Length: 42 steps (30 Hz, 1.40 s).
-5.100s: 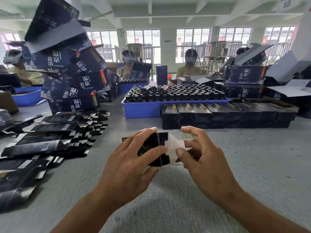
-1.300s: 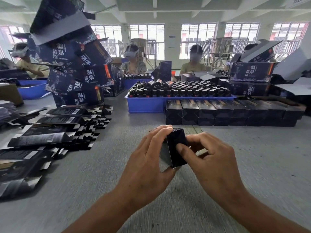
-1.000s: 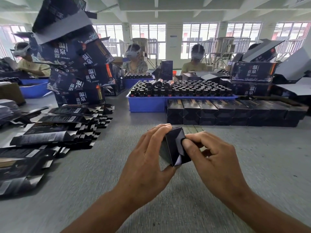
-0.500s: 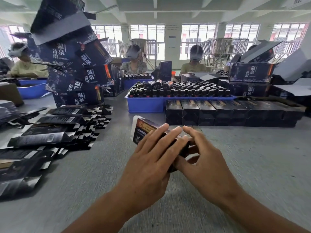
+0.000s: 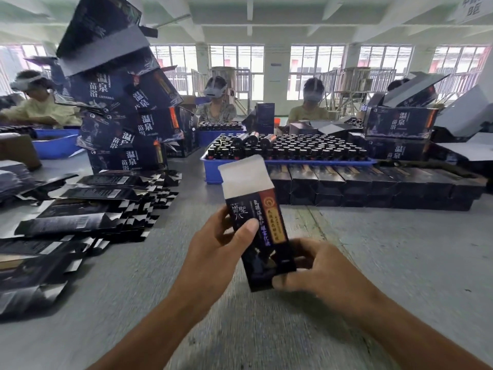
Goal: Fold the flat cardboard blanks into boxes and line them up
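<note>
My left hand [image 5: 221,244] gripped the upper body of a tall, narrow black cardboard box with gold and purple lettering [image 5: 260,231], thumb across its front, while my right hand [image 5: 317,268] pinched its lower end; I held it upright above the near middle of the grey worktop [image 5: 400,263]. I judged its bottom closed and its pale top flap [image 5: 245,176] standing open, so this box only needed placing. Toward the far edge a row of finished black boxes [image 5: 373,188] already stood side by side. Many remained: flat black cardboard blanks [image 5: 88,209] lay fanned along the left edge. Behind the row sat a blue plastic tray of dark bottles [image 5: 288,153], and nothing blocked the path there.
</note>
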Motion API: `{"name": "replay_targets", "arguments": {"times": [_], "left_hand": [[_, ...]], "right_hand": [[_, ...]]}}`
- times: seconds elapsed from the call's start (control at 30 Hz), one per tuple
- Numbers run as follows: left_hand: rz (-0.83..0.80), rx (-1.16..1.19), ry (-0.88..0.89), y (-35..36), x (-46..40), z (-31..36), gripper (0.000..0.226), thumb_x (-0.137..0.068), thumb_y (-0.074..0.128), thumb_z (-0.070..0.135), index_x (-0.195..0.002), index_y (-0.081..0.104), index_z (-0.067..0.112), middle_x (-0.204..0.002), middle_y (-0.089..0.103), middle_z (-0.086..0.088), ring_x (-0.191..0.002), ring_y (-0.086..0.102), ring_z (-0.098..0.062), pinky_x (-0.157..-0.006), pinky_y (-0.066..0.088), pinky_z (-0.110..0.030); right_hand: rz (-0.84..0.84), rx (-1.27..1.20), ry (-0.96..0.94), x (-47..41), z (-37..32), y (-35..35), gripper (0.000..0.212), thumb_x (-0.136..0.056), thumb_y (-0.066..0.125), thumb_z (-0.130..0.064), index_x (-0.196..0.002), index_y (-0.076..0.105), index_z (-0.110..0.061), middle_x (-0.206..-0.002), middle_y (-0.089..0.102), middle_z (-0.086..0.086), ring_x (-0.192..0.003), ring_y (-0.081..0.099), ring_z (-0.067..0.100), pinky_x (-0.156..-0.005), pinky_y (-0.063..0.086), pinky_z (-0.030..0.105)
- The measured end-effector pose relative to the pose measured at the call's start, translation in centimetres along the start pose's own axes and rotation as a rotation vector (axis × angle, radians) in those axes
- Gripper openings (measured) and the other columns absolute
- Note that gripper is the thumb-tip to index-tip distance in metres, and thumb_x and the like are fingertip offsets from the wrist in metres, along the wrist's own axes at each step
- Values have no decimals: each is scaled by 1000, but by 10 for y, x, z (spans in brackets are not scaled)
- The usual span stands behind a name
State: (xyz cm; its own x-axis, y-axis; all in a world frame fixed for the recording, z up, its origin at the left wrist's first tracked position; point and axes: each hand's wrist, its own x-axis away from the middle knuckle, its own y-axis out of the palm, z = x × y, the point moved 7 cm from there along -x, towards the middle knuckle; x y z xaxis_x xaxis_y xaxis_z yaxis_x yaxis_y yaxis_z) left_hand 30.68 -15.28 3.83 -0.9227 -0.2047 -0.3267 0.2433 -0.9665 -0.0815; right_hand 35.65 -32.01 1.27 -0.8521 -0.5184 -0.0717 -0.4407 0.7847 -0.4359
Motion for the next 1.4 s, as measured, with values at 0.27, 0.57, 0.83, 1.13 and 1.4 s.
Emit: {"name": "replay_targets", "arguments": {"times": [0.27,0.57,0.83,1.13,1.4], "left_hand": [[-24,62,-54,5,2,-12,45,-79,83,20,-117,62,33,-111,74,13,-102,71,-5,-76,55,-15],[-1,120,60,-1,1,-4,53,-76,79,37,-125,60,38,-120,70,17,-112,67,-4,-80,55,-14],[29,36,256,-2,5,13,46,-82,72,30,-117,58,55,-120,71,13,-111,68,-12,-83,56,-19],[10,-8,261,-2,7,11,34,-86,69,28,-118,68,41,-122,70,11,-115,66,-10,-83,58,-21],[44,-56,322,-3,8,21,24,-94,59,33,-112,74,35,-125,66,15,-126,58,-8,-89,51,-13]], "right_hand": [[250,-245,-208,5,-19,-26,55,-73,75,-47,-124,62,-35,-114,71,-24,-107,65,-7,-79,51,6],[221,-358,-252,5,-24,-26,52,-73,78,-32,-122,62,-30,-114,73,-17,-106,69,2,-79,55,13],[277,-262,-343,11,-31,-27,39,-77,75,-36,-109,61,-53,-113,70,-24,-104,67,-5,-73,52,6],[242,-86,-396,15,-38,-24,43,-84,62,-53,-127,58,-55,-119,66,-31,-111,62,-10,-78,47,2],[288,-70,-427,17,-43,-25,28,-90,57,-48,-117,65,-53,-126,64,-27,-114,61,-6,-85,48,7]]}}
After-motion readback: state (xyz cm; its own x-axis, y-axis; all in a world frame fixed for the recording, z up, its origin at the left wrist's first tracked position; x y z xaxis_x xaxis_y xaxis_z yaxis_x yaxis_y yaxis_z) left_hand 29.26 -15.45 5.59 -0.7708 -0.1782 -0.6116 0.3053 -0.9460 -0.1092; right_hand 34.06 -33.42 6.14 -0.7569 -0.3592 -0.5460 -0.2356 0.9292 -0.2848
